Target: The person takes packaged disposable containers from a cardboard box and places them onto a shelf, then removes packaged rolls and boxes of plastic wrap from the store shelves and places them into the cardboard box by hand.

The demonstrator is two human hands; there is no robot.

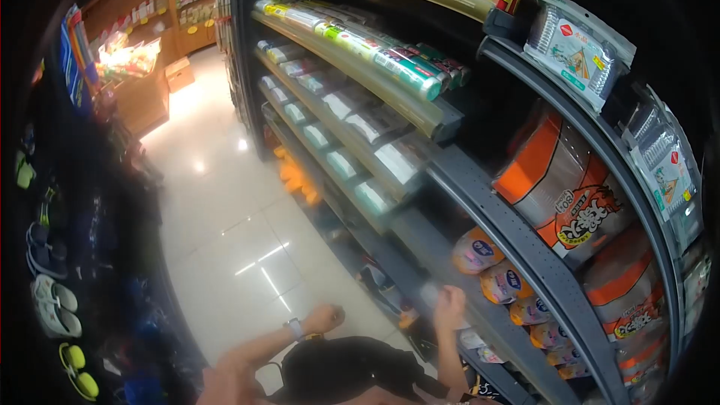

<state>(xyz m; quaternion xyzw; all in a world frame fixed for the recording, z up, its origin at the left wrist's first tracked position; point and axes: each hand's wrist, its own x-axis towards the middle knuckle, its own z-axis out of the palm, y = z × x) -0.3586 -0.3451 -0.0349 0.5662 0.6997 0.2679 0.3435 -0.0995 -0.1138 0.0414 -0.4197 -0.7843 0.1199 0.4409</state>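
Right hand [450,306] is before a grey shelf edge [429,244], fingers bent beside a pale, blurred item [430,294]; from my remote feed I cannot tell whether they pinch it. I log orange packs [504,283] with blue labels, right of that hand in view. Left hand [325,319] curls into a loose fist above the tiled floor [225,255], watch [295,328] on its wrist.
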